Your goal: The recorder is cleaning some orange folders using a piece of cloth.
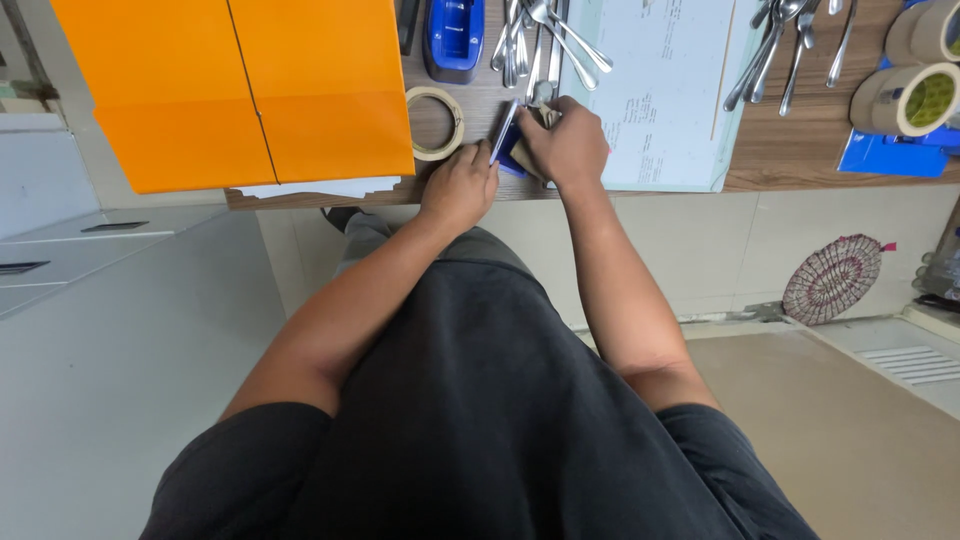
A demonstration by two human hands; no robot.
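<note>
A black shirt (480,420) fills the near view, with a pale grey floor (120,380) on the left and a tan floor (850,440) on the right. A round patterned mat (832,279) lies by the cream wall panel (700,250) under the counter (790,150), and white drawer fronts (60,250) stand at the left. Both bare arms reach up to the near edge of the wooden counter. The left hand (460,185) is curled, its fingers closed on a thin flat blue and silver piece (505,135) held on edge at the counter's rim. The right hand (567,145) is closed just beside it, pinching the same piece together with a bit of tan tape; the two hands almost touch. Just left of them lies a tape ring (435,122). An orange folder (240,90) covers the counter's left part, overhanging the edge. A pale paper sheet (660,90) lies to the right of the hands. Farther back stand a blue tape dispenser (455,35), a bunch of spoons (540,40), more cutlery (790,40) and, at the far right, two tape rolls (915,95) over blue sheets (890,155).
</note>
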